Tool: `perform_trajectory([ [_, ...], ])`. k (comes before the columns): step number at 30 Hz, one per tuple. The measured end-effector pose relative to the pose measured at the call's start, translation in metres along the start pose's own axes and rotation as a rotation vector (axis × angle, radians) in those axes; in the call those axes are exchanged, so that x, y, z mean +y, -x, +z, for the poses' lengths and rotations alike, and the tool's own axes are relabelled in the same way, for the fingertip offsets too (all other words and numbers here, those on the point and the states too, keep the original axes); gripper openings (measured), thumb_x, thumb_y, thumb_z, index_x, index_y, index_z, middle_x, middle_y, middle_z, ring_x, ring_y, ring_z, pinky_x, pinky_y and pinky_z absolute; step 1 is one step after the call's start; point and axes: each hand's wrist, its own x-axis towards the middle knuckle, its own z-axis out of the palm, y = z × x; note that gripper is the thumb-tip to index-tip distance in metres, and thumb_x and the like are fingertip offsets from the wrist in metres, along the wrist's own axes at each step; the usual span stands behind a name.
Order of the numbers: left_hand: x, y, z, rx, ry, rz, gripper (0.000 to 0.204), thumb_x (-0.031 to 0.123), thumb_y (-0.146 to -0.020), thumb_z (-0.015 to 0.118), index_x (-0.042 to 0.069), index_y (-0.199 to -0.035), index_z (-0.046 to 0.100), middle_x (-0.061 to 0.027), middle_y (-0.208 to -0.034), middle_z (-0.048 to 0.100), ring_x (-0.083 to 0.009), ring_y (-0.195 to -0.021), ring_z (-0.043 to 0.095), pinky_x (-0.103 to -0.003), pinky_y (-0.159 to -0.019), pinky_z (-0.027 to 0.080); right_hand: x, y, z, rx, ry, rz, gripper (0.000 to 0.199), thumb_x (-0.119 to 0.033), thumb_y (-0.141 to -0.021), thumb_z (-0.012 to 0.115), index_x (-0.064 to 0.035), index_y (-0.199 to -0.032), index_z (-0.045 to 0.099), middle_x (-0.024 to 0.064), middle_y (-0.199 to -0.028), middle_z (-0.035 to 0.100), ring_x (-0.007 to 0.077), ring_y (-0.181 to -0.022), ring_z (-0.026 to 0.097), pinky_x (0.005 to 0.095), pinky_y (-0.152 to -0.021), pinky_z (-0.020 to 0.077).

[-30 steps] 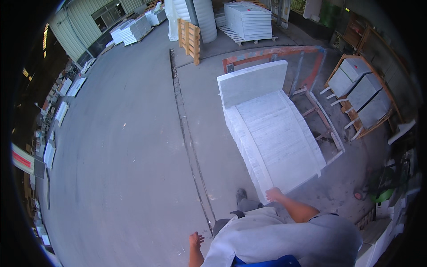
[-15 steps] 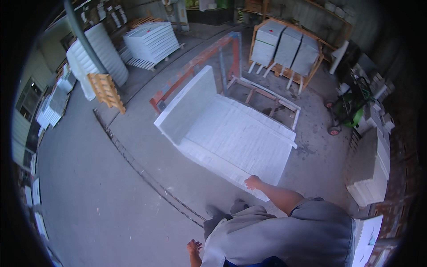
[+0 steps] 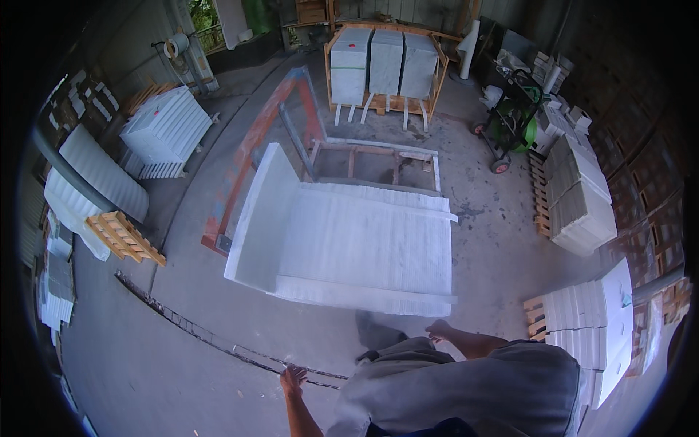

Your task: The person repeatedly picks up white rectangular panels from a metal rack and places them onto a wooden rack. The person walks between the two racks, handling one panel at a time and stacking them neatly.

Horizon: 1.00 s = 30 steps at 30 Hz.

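Concrete floor (image 3: 145, 306) spreads grey under everything, crossed by a dark joint line running from the left toward the person's feet. White stone slabs (image 3: 364, 247), the biggest thing in view, lie flat in a stack at the middle, with one slab (image 3: 255, 215) leaning on edge against the red steel A-frame rack (image 3: 251, 156) on their left side. Beyond them a wooden frame (image 3: 378, 102) holds three upright pale stone blocks. Bundles of white tiles (image 3: 164, 131) sit at the left beside a wooden pallet (image 3: 124, 237), and more tile stacks (image 3: 582, 197) line the right wall near a green wheeled cart (image 3: 513, 120). Both hands are empty and well apart. The right hand (image 3: 440, 331) hangs open just short of the near edge of the slab stack, close to it but not touching. The left hand (image 3: 293, 379) is lower, fingers spread, over the joint line.
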Motion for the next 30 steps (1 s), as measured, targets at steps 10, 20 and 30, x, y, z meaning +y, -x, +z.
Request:
perform_trajectory([
  [10, 0.155, -0.052, 0.053, -0.057, 0.070, 0.179, 0.058, 0.043, -0.087, 0.045, -0.008, -0.115, 0.041, -0.0227, -0.105, 0.057, -0.0307, -0.084, 0.063, -0.038, -0.063, 0.052, -0.138, -0.152, -0.006, -0.690, -0.626, -0.248, 0.016, -0.022, -0.082, 0.055, -0.0061, -0.078, 0.054, 0.0072, -0.068, 0.054, 0.0188, -0.057, 0.056, 0.0304, -0.043, 0.0409],
  [20, 0.288, -0.135, 0.079, 0.031, 0.094, 0.193, 0.087, 0.057, -0.082, 0.046, -0.010, -0.131, 0.022, -0.0293, -0.128, 0.037, -0.0374, -0.110, 0.049, -0.046, -0.079, 0.047, -0.445, -0.113, 0.036, -0.113, -0.462, -0.432, 0.032, -0.028, -0.082, 0.058, 0.0014, -0.094, 0.055, 0.0105, -0.083, 0.060, 0.0215, -0.070, 0.060, 0.0324, -0.056, 0.0476],
  [30, 0.326, -0.181, 0.094, 0.039, 0.007, 0.032, 0.075, 0.055, -0.085, 0.043, -0.008, -0.124, 0.036, -0.0220, -0.116, 0.050, -0.0314, -0.095, 0.057, -0.042, -0.070, 0.049, -0.709, -0.182, 0.031, 0.165, -0.367, -0.703, 0.045, -0.031, -0.078, 0.063, -0.0001, -0.109, 0.054, 0.0086, -0.097, 0.060, 0.0170, -0.083, 0.060, 0.0308, -0.065, 0.0502],
])
